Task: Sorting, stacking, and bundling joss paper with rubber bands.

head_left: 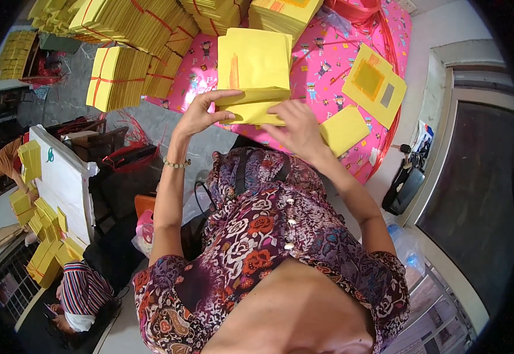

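Note:
A thick stack of yellow paper sheets [255, 56] with an orange smear sits at the near edge of the pink patterned table. In front of it, a smaller wad of yellow paper [251, 112] lies between my two hands. My left hand [202, 113], with a beaded bracelet at its wrist, grips the left end, index finger above and thumb below. My right hand [295, 125] is closed over the right end, its fingers bent on the paper; some fingertips are hidden. Close to the right hand lies a flat yellow packet [345, 130].
Yellow bundles tied with red string [118, 76] crowd the table's far left. A yellow card with an orange square [375, 82] lies at the right, near red plastic strands [391, 53]. Left of me, two people sit near a white table [68, 177] with more yellow bundles.

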Motion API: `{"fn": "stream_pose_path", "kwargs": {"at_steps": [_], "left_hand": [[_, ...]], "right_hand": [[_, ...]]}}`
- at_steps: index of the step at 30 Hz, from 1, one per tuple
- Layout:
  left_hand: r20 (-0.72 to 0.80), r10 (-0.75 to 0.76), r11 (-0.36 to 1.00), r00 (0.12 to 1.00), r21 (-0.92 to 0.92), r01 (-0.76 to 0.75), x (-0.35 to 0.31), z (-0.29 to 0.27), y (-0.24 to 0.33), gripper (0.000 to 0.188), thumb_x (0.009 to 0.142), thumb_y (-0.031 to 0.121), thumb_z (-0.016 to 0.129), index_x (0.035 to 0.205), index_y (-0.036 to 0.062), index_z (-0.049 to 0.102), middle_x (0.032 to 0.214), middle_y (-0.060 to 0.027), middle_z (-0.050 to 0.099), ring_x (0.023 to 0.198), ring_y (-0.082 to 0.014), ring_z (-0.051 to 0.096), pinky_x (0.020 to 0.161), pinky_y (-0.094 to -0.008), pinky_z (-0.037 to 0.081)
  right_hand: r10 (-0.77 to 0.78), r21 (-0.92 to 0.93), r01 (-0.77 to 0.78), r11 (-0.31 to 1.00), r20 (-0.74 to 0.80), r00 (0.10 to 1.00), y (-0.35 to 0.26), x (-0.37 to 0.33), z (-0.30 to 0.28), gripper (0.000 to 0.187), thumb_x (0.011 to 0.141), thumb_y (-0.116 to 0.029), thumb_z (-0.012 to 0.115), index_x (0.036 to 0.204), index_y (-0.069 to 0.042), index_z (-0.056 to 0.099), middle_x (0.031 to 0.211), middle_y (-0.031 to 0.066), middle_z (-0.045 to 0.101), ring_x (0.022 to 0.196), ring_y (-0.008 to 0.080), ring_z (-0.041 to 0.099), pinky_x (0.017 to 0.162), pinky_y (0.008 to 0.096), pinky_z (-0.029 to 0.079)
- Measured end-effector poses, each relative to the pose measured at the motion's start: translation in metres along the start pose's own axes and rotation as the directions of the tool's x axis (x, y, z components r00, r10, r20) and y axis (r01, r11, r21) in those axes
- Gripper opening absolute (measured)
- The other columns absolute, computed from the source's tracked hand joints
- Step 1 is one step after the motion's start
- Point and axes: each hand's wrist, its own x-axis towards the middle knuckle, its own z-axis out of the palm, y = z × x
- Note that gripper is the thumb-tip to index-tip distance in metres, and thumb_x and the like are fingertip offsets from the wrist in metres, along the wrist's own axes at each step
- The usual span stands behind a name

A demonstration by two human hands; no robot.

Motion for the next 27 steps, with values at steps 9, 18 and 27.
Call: {"fn": "stream_pose_path", "kwargs": {"at_steps": [9, 18, 27], "left_hand": [[-0.006, -0.017, 1.0, 1.0, 0.019, 0.017, -0.002, 0.0, -0.005, 0.049, 0.076, -0.001, 0.069, 0.123, 0.0078, 0.059, 0.117, -0.0055, 0.063, 0.106, -0.0125, 0.057, 0.092, -0.028, 0.045], [0.093, 0.136, 0.951, 0.986, 0.266, -0.156, -0.006, 0.006, 0.014, 0.062, 0.066, 0.0, 0.075, 0.125, 0.0092, 0.058, 0.121, -0.0067, 0.059, 0.113, -0.0192, 0.053, 0.099, -0.0338, 0.041], [0.12, 0.164, 0.944, 0.979, 0.27, -0.191, -0.005, 0.001, 0.01, 0.06, 0.066, 0.003, 0.074, 0.123, 0.0101, 0.057, 0.118, -0.0077, 0.06, 0.112, -0.025, 0.054, 0.099, -0.0369, 0.041]], "right_hand": [[-0.161, -0.036, 0.159, 0.987, -0.047, 0.986, -0.002, 0.018, 0.055, 0.033, 0.069, -0.032, 0.074, 0.088, -0.008, 0.061, 0.085, 0.0058, 0.056, 0.082, 0.0243, 0.056, 0.07, 0.0365, 0.046], [-0.149, -0.087, 0.144, 0.986, -0.058, 0.987, -0.008, 0.017, 0.052, 0.026, 0.07, -0.026, 0.073, 0.083, -0.008, 0.061, 0.081, 0.0039, 0.053, 0.08, 0.0226, 0.054, 0.07, 0.0357, 0.046], [-0.161, -0.067, 0.157, 0.985, -0.058, 0.985, -0.004, 0.015, 0.054, 0.021, 0.072, -0.025, 0.072, 0.082, -0.009, 0.063, 0.083, 0.0023, 0.056, 0.081, 0.0214, 0.056, 0.07, 0.0351, 0.046]]}}
